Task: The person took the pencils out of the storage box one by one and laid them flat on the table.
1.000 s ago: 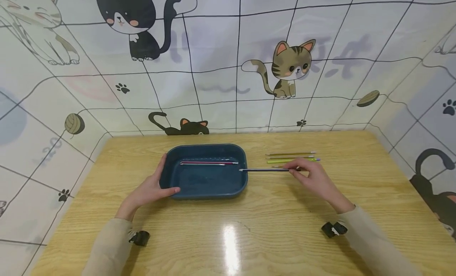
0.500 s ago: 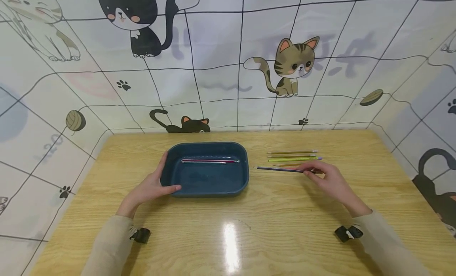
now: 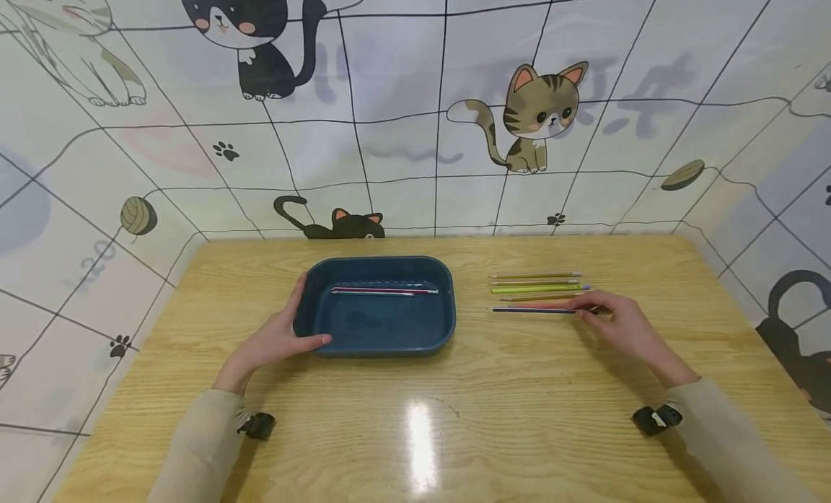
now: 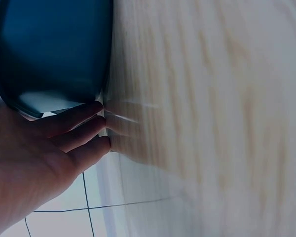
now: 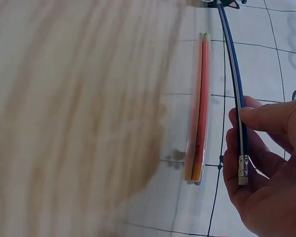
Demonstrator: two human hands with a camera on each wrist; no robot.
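Note:
My left hand [image 3: 275, 338] rests at the left end of a dark blue rectangular dish [image 3: 363, 350], its thumb over the near rim. In the left wrist view, straight fingers [image 4: 81, 136] lie beside the dish wall, tips at the tabletop. A reddish pencil and a pale one [image 3: 376, 293] lie inside the dish. My right hand [image 3: 620, 326] pinches a dark blue pencil [image 5: 232, 59] near its silver-ferruled eraser end. That pencil lies level, point leftward, along the near side of a row of pencils; a red-orange pencil [image 5: 202, 108] is close beside it.
Several more pencils lie parallel behind the blue one, among them a yellow-green pencil [image 3: 532, 289]. The wooden table [image 3: 506, 416] meets cat-patterned sheeting [image 3: 402, 149] at its back and sides. A light glare shows on the wood at front centre.
My right hand has moved rightward with the blue pencil, whose point has left the dish's right rim and now lies beside the pencil row. My left hand stays at the dish.

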